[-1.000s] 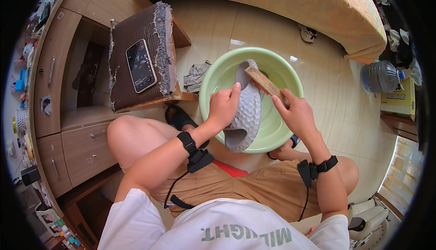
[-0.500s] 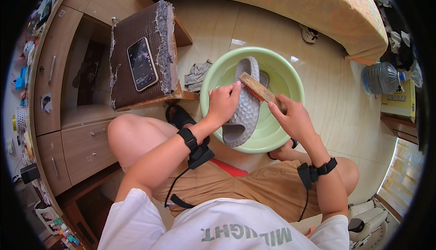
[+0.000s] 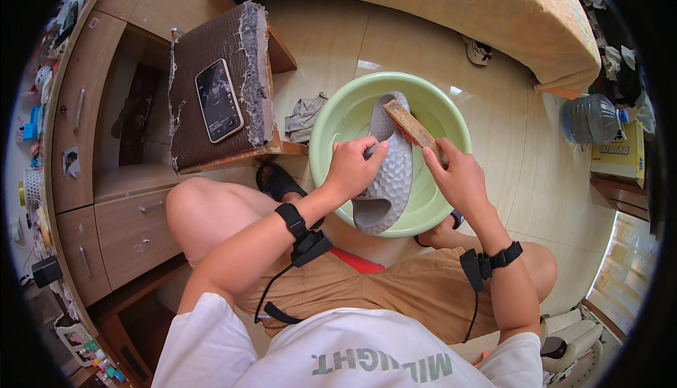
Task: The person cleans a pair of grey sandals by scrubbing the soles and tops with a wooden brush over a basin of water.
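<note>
A grey slide sandal [image 3: 393, 179] with a dimpled surface is tilted lengthwise over a pale green basin [image 3: 321, 116]. My left hand [image 3: 355, 167] is closed on the left side of the sandal. My right hand [image 3: 458, 179] grips the lower end of a wooden scrubbing brush [image 3: 412, 124]. Its reddish bristles face the sandal's upper right edge; exact contact is hard to make out. Both hands are above the basin. The brush and sandal hide part of the basin's inside.
A brown stool [image 3: 190, 99] with a frayed edge stands to the left, bearing a phone [image 3: 219, 100]. A grey cloth [image 3: 305, 117] lies between stool and basin. On the right is a large clear plastic bottle [image 3: 591, 119]. A cloth-draped bed [image 3: 451, 7] spans the far side.
The sandal has shifted slightly right and toward me, with my left hand moving along. The brush has moved a little right and now slants more steeply.
</note>
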Tool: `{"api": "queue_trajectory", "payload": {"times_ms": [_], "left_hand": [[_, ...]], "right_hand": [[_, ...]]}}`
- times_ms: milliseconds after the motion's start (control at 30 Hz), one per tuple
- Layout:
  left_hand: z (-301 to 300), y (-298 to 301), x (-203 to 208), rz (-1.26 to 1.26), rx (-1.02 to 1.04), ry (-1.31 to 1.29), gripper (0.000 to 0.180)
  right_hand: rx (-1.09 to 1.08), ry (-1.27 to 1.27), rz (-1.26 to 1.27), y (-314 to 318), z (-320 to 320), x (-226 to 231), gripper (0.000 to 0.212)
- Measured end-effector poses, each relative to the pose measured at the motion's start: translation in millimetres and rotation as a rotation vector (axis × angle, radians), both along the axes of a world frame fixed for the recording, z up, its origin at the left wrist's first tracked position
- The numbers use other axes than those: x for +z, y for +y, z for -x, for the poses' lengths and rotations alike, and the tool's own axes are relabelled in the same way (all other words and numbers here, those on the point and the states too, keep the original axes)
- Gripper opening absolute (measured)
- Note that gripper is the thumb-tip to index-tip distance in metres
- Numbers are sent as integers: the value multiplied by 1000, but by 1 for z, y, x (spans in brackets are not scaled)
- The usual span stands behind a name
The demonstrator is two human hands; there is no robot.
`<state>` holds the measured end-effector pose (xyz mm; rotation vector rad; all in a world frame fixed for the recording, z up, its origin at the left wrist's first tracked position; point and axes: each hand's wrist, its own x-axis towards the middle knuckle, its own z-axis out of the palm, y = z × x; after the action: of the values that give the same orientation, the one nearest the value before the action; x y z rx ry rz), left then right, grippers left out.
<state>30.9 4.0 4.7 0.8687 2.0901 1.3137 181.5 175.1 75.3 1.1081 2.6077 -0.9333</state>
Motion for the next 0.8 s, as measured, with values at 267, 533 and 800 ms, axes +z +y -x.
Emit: {"api": "queue_trajectory", "payload": {"times_ms": [267,533,800], "left_hand": [[9,1,-11,40,6,55,38],[9,1,-14,32,-7,-26,40],[-4,-1,-1,-101,-195,80,35]], "right_hand": [[66,63,34,-4,-5,-3,47],[46,35,61,-3,-5,-7,47],[-36,21,-145,9,0,-8,45]]}}
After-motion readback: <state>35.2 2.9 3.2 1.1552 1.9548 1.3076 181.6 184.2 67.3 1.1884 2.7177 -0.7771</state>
